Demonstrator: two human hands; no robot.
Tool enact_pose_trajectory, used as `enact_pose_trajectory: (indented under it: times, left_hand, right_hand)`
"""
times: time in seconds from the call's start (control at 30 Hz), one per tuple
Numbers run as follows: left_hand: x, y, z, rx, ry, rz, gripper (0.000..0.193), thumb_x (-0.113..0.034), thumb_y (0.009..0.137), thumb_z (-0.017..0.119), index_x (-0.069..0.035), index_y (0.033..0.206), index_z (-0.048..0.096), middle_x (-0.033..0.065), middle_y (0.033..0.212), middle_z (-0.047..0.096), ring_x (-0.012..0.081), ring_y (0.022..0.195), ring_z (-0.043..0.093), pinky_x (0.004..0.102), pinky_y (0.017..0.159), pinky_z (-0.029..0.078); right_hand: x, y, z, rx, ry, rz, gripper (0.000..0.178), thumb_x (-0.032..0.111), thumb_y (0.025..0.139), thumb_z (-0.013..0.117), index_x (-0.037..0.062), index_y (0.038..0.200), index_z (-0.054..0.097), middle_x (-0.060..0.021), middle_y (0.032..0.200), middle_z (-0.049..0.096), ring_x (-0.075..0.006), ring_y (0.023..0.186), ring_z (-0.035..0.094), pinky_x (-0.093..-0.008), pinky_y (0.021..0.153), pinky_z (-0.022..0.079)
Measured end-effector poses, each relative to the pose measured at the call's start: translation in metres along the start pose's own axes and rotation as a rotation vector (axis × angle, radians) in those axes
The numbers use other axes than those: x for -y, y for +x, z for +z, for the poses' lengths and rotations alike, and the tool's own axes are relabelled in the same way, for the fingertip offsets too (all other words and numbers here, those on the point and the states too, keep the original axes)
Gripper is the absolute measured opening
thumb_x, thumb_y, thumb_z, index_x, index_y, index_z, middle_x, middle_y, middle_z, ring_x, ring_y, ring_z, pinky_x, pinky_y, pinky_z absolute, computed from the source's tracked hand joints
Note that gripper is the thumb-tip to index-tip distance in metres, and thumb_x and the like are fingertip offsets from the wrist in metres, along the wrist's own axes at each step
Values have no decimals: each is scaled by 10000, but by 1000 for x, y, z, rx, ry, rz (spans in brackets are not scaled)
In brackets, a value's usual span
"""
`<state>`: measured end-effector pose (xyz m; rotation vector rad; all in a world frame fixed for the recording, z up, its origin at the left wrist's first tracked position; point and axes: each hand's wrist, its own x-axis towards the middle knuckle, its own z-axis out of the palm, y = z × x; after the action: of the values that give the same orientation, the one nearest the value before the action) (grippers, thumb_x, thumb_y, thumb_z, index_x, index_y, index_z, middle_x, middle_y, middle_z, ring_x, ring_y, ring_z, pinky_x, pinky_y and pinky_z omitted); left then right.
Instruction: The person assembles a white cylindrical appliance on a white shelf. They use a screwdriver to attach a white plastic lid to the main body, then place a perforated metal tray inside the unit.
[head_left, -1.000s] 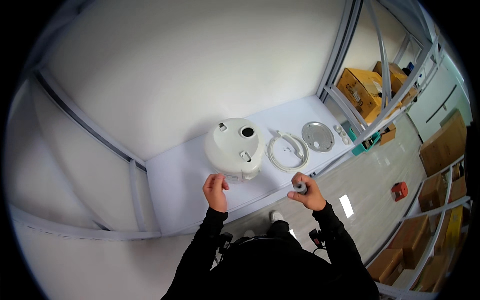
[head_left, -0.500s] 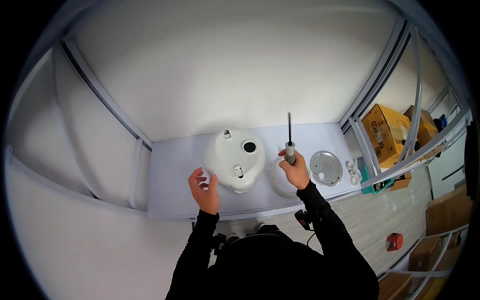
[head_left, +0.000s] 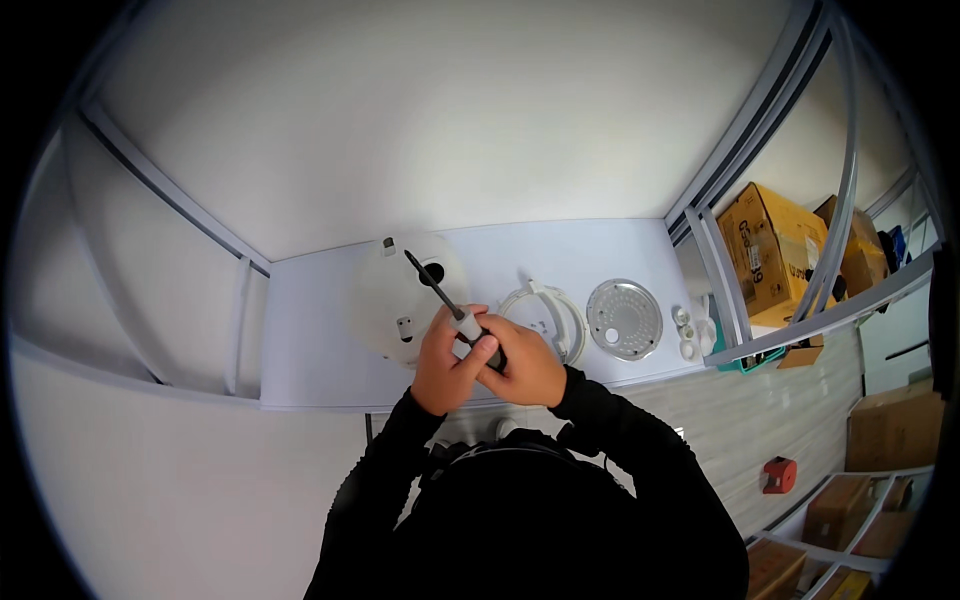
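Two hands: I see left hand (head_left: 440, 368) and right hand (head_left: 530, 366) meeting at the middle of my view, just above the six o'clock edge of the table (head_left: 315, 350).
Left grip: fingers curled around the upper end of the screwdriver (head_left: 466, 324), and that's a proper grasp.
Right grip: closed on the same tool, lower down, around the black part of the handle.
Screwdriver: right there between both palms, grey collar showing, dark shaft aimed at eleven o'clock.
White pot: at ten o'clock from the hands, a big rounded body (head_left: 382, 300); the shaft crosses in front of it, tip close to the dark hole (head_left: 432, 272) in my view, though I can't tell whether they touch.
White ring: two o'clock, lying on the table (head_left: 578, 335), partly behind the right hand.
Metal plate: between two and three o'clock, round and dotted with small holes (head_left: 630, 312).
Small white pieces: three o'clock, grouped near the table's end (head_left: 688, 350).
Yellow box: farther out at two o'clock (head_left: 762, 250).
Red object: four o'clock, down on the floor (head_left: 780, 474).
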<state>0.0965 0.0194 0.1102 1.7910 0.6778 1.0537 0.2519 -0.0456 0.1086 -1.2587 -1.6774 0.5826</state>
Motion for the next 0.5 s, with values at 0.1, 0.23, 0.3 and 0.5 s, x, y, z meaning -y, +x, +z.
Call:
enact_pose_trajectory:
  times: [0.1,0.23,0.3,0.5]
  left_hand:
    - [5,0,3,133,-134,-142,294,-185,1020,577,5,1242,604,74,1079,690,176,999,640,336,941,497]
    - [12,0,12,129,-250,-191,198,-167,1043,527,-12,1135,609,70,979,695,162,936,643,326,885,498]
    - [16,-2,10,108,-268,-207,167,-169,1034,547,-16,1071,605,48,922,669,131,873,625,315,815,497]
    - [23,-4,14,81,-261,-286,125,-155,996,600,-31,988,584,17,821,617,105,719,585,299,685,485]
  right_hand:
    - [-11,-4,-25,22,115,-61,459,205,862,769,49,1236,555,-149,1003,676,-318,828,687,-387,703,540]
    - [-61,-23,-42,-100,149,345,362,229,891,754,33,1134,570,-106,976,662,-252,839,662,-364,710,519]
    - [-100,-28,-52,-144,-296,385,382,309,882,757,42,1111,609,-126,986,678,-299,861,691,-417,723,546]
    - [-169,-44,-55,129,-699,644,467,456,868,720,52,1093,659,-171,1066,705,-358,983,706,-491,805,568]
